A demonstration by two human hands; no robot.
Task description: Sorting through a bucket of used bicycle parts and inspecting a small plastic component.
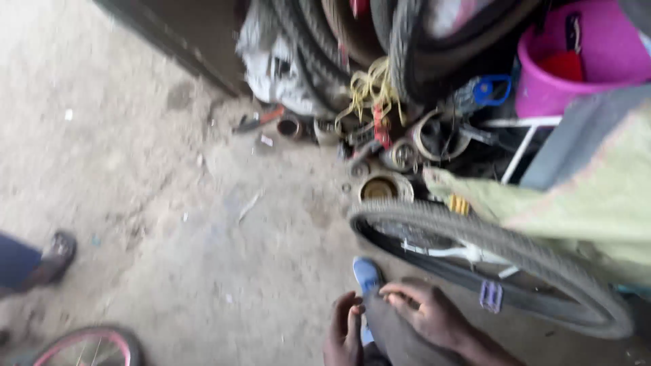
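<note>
We count two hands, our left hand (344, 332) and right hand (427, 313), at the bottom centre. We see one blue shoe (367, 274) just above them, and one dark shoe (57, 254) at the left edge. One grey bicycle tyre (542, 264) lies lower right, one pink-rimmed wheel (91, 346) lower left. One purple bucket (576, 61) sits upper right.

A magenta bucket (583, 61), yellow cord (369, 88), blue shoe (367, 274), grey-treaded tyre (502, 247) and pink-rimmed wheel (88, 346).
</note>
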